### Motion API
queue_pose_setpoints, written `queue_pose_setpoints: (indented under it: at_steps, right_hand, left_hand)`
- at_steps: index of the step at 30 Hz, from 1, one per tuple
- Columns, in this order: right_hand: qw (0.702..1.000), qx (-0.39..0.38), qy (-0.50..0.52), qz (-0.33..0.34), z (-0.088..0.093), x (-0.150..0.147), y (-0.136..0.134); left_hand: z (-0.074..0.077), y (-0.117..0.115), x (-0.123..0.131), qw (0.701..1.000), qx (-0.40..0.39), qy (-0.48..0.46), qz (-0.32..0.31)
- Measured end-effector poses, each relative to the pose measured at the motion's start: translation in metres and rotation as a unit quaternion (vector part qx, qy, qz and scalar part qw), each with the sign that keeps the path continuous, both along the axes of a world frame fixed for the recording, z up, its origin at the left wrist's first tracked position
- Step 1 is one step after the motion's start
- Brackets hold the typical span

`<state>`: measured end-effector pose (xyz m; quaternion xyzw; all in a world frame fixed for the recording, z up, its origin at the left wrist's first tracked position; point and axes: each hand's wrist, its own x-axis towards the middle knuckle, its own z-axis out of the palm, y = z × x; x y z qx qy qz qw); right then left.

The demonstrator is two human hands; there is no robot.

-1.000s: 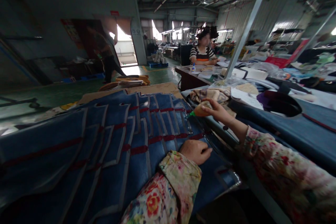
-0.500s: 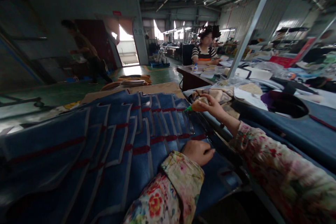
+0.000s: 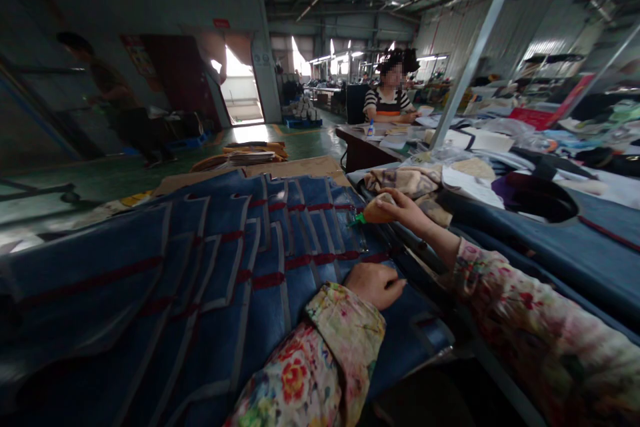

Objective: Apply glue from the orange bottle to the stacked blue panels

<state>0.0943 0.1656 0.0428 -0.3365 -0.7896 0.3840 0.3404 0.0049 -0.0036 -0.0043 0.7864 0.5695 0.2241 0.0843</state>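
Observation:
My right hand [image 3: 401, 211] is wrapped round a yellowish squeeze bottle [image 3: 379, 209] with a green nozzle. The bottle lies tilted, its nozzle pointing left and down at the far right edge of overlapping blue panels [image 3: 270, 250]. Grey borders and dark red strips mark these panels. Lower down, my left hand [image 3: 374, 284] rests on the blue material near its right side, fingers curled in. Whatever the left fingers may hold is hidden. Whether the nozzle tip touches a panel I cannot tell.
Right of the panels lie a patterned cloth [image 3: 400, 180] and a large blue piece with an oval opening [image 3: 535, 199]. A metal post [image 3: 477, 47] rises behind them. One person [image 3: 390, 103] sits at a dark table [image 3: 367, 150]; another person [image 3: 117, 103] is at the left.
My right hand and the bottle have shifted slightly down, nozzle now pointing more downward. My left hand has hardly moved. The person at the left has moved further left.

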Motion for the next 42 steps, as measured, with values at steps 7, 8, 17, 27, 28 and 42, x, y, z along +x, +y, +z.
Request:
queue_pose_setpoints:
  at_steps: [7,8,17,27,28,42]
  right_hand:
    - [1.000,0.017,-0.014,-0.018,0.004,0.000,0.000]
    - [1.000,0.004,-0.028,-0.010,0.006,0.003,-0.003]
    - [0.995,-0.092,-0.040,-0.003,0.015,0.016,-0.015]
    - [0.992,-0.118,-0.034,0.000,0.015,0.025,-0.025]
    - [0.993,-0.112,-0.030,0.000,0.016,0.025,-0.027]
    - [0.998,-0.048,-0.040,-0.006,0.018,0.036,-0.043]
  left_hand:
    - [0.029,-0.005,0.001,0.994,-0.086,0.061,-0.009]
    - [0.039,-0.006,0.000,0.991,-0.113,0.073,-0.020]
    - [0.150,-0.048,-0.053,0.988,-0.064,0.113,0.088]
    - [0.079,-0.092,-0.147,0.958,-0.049,0.138,0.247]
    - [0.067,-0.094,-0.149,0.954,-0.046,0.139,0.261]
    - [0.036,-0.097,-0.139,0.941,0.064,0.151,0.296]
